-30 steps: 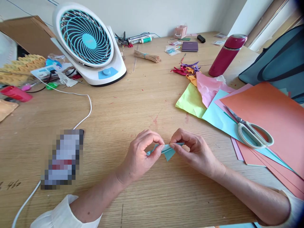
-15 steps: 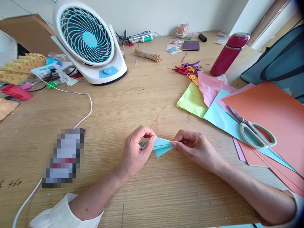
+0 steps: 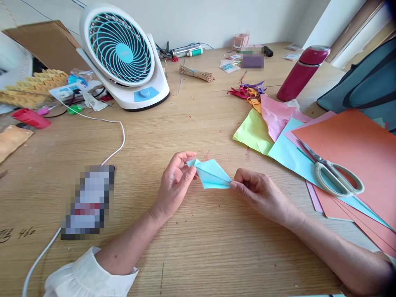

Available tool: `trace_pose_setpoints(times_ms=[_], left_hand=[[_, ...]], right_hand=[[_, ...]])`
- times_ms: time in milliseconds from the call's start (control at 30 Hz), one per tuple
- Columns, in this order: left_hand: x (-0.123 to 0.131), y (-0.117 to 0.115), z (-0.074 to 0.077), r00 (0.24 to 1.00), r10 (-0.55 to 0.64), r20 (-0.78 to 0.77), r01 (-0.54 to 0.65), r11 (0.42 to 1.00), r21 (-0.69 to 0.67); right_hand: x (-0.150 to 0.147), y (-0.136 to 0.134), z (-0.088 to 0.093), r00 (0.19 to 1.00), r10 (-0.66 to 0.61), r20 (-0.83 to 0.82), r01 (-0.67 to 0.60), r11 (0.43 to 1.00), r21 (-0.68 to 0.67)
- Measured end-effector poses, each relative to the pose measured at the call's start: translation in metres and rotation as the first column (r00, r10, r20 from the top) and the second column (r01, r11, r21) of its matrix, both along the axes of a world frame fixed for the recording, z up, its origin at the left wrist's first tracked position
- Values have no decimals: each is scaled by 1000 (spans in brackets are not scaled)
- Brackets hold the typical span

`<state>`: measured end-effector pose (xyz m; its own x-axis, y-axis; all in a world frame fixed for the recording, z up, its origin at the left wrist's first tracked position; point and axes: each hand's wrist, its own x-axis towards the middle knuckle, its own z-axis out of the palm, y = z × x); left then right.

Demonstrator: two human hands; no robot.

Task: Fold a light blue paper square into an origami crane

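Observation:
A light blue piece of folded paper (image 3: 213, 174) is held just above the wooden table, between my two hands. Its wide, kite-like middle shows crease lines and narrows to a point at the right. My right hand (image 3: 261, 192) pinches that pointed tip between thumb and forefinger. At the other end, my left hand (image 3: 175, 183) has its thumb on the paper's narrow left part, with the fingers behind it. Those left fingertips are partly hidden by the paper.
Scissors (image 3: 335, 175) lie on stacked coloured sheets (image 3: 355, 136) at the right, beside crumpled green paper (image 3: 254, 134). A red flask (image 3: 303, 74) stands behind them. At left are a pixelated phone-like object (image 3: 88, 202), its white cable (image 3: 123, 138) and a fan (image 3: 123, 57).
The folded paper has turned and spread, so its wide face now shows. My left fingers have loosened from a tight pinch, while my right hand keeps hold of the tip.

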<state>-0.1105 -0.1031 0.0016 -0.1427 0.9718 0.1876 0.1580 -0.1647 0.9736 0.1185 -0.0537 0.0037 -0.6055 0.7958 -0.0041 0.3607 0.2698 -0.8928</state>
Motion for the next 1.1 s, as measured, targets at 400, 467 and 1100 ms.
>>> trace_pose_setpoints(times_ms=[400,467,1100], left_hand=[[11,-2,-10,978,13,209,36,972,-232],[11,-2,-8,980,-3,200,53,969,-241],[16,-9,-2,928,-373,-1,358,890,-281]], right_hand=[[-7,-16,0,996,91,11,-91,995,-35],[-7,-16,2,987,159,22,-157,986,-63],[-10,-17,3,988,153,-27,-155,987,-44]])
